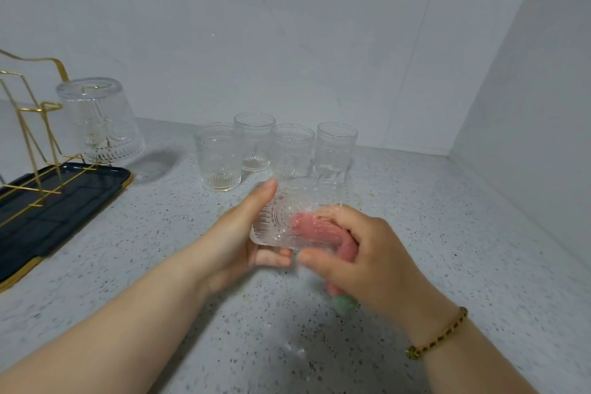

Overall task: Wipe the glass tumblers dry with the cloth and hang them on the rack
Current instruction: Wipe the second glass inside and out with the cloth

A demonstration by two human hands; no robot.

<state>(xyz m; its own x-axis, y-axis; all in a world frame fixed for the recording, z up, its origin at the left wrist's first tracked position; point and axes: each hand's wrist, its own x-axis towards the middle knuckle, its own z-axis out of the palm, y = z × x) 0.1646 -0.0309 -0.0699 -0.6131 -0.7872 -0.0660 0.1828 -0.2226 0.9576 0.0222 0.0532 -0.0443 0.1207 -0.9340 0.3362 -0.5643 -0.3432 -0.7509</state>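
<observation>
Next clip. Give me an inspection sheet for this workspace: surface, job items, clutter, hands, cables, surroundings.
Surface: speckled grey counter.
Job's things: held tumbler with pink cloth pushed inside; four upright tumblers behind it; one tumbler inverted on the gold rack, over a dark tray.
Clutter: nothing seen.
Hands: left hand holds the tumbler; right hand grips the cloth, bracelet at the wrist.
Cables: nothing seen.
Surroundings: plain pale walls.

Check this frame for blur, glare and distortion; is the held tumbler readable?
Head view: held tumbler, cloth and right hand are motion-smeared, outlines soft; head view: the standing tumblers behind are sharper; head view: soft even light, only a faint shadow on the counter beside the hung tumbler; head view: wide-angle bending curves the wall seams.
</observation>
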